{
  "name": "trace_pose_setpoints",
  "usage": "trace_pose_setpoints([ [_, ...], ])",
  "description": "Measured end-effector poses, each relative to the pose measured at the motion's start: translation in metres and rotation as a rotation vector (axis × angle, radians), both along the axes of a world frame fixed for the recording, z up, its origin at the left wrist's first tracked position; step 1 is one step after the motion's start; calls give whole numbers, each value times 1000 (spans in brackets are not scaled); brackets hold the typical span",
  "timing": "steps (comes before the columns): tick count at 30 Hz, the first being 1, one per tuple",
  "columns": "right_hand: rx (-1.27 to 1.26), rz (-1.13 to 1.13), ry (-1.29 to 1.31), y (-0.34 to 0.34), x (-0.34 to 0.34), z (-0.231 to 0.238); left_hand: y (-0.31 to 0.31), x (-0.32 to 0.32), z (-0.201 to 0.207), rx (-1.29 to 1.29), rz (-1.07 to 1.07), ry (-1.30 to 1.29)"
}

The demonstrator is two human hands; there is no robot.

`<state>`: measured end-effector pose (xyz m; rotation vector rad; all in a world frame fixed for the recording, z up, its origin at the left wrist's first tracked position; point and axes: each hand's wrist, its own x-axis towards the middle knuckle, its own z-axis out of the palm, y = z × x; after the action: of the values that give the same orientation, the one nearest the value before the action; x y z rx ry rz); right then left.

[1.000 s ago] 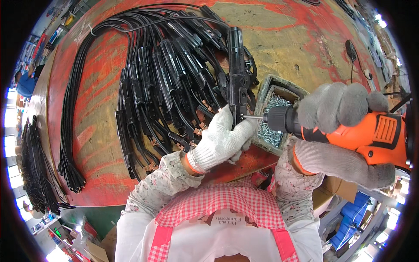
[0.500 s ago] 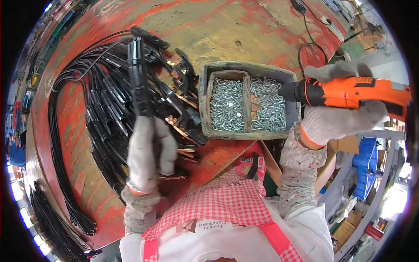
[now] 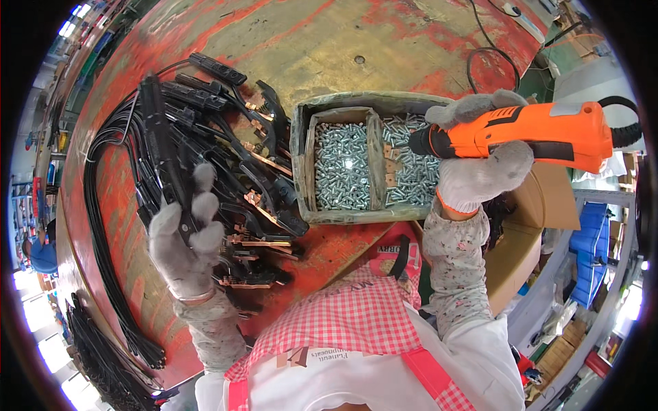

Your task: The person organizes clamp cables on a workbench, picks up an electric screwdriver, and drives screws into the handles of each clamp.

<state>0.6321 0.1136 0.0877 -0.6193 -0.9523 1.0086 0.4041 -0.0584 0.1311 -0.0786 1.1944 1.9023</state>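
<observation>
My left hand [image 3: 184, 240], in a grey work glove, grips a long black clamp part [image 3: 163, 147] and holds it over a pile of black cabled clamps [image 3: 205, 157] on the left of the red worktable [image 3: 329, 48]. My right hand [image 3: 480, 171], also gloved, is closed around an orange electric screwdriver [image 3: 541, 137]. The tool's black nose points left over a worn tray [image 3: 301, 137] whose compartments hold small silver screws [image 3: 343, 168].
Loose copper-coloured clamp pieces [image 3: 257, 243] lie at the table's near edge beside the tray. Black cables [image 3: 110, 205] loop along the left of the table, and a thin black cord [image 3: 490, 58] runs behind the tray. A cardboard box [image 3: 528, 226] and blue crates [image 3: 593, 253] stand to the right.
My left hand has carried the black clamp part away from the screwdriver tip to the left, over the pile. My right hand with the screwdriver has swung up over the screw tray.
</observation>
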Motion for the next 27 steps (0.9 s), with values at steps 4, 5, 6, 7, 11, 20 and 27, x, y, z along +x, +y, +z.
trace_pose_setpoints([
  [4,-22,-43,91,-3,-1,4,-8,6,-27,340,-260,-122],
  [5,-32,-58,118,-1,-1,3,-4,13,-26,177,-317,14],
  [6,-41,-71,146,0,-1,3,-2,18,-26,13,-369,149],
  [7,-53,-77,175,0,-3,3,-2,24,-25,-175,-348,259],
  [11,-29,-78,138,-6,-14,18,-4,33,-24,-252,-343,284],
  [20,288,714,258,-34,-49,75,-4,29,-35,-203,-359,260],
  [27,323,903,335,-52,-97,73,-10,21,-41,-137,-396,230],
])
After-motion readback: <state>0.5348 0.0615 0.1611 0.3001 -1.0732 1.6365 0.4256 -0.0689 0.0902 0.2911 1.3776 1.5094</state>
